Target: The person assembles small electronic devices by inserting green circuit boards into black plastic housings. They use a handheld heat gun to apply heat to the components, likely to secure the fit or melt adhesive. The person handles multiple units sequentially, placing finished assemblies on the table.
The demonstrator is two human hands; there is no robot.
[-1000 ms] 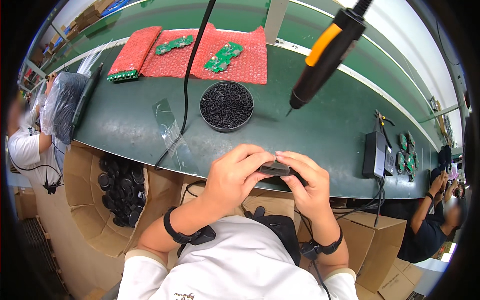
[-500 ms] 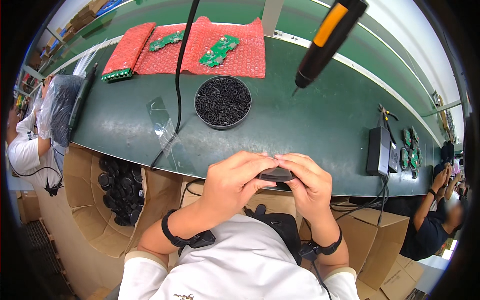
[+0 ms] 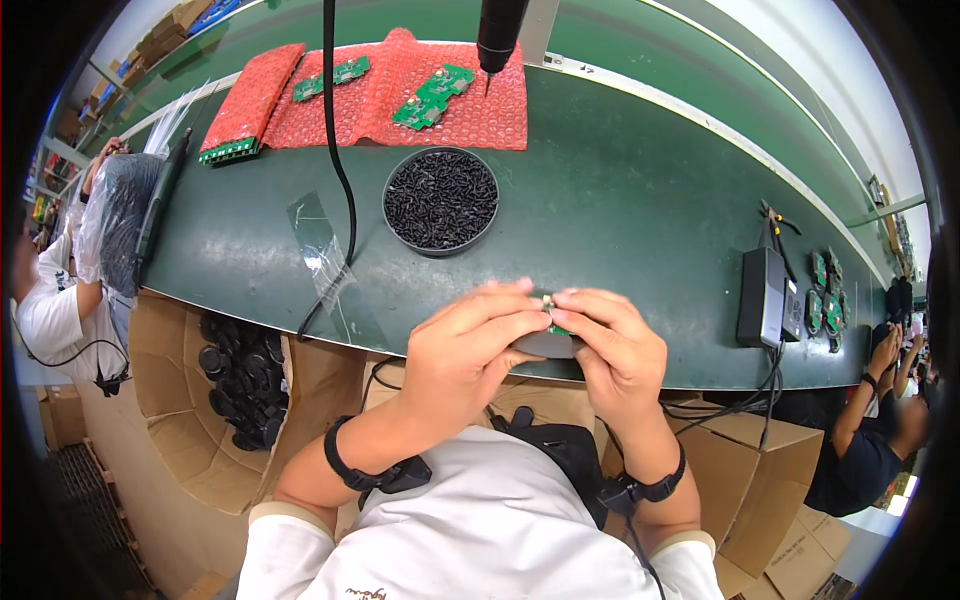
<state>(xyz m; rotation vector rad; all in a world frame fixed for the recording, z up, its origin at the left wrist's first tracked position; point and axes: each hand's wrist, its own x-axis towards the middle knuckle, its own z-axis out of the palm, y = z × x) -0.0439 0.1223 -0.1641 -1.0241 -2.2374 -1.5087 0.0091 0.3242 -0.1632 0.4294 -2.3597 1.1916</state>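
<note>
A long dark green worktop (image 3: 620, 200) curves across the middle of the frame, its near edge running just above the person's hands. At lower left, below that edge, an open brown cardboard box (image 3: 190, 420) holds a heap of round black parts (image 3: 238, 375). Along the upper left of the worktop lie red bubble-wrap sheets (image 3: 400, 95) carrying small green circuit boards (image 3: 432, 97), and the dark tip of a hanging electric screwdriver (image 3: 497, 35) points down over them at top centre. A round black dish full of small black screws (image 3: 441, 200) sits on the worktop at upper centre, with a black cable (image 3: 338, 170) passing just to its left. A black rectangular power adapter (image 3: 762, 296) rests at the right. At centre, the left hand (image 3: 465, 350) and the right hand (image 3: 615, 350) meet at the worktop's near edge, the fingers of both closed around a small dark part with a green circuit board (image 3: 553, 335), held between them, thumbs and forefingers pinching its top.
</note>
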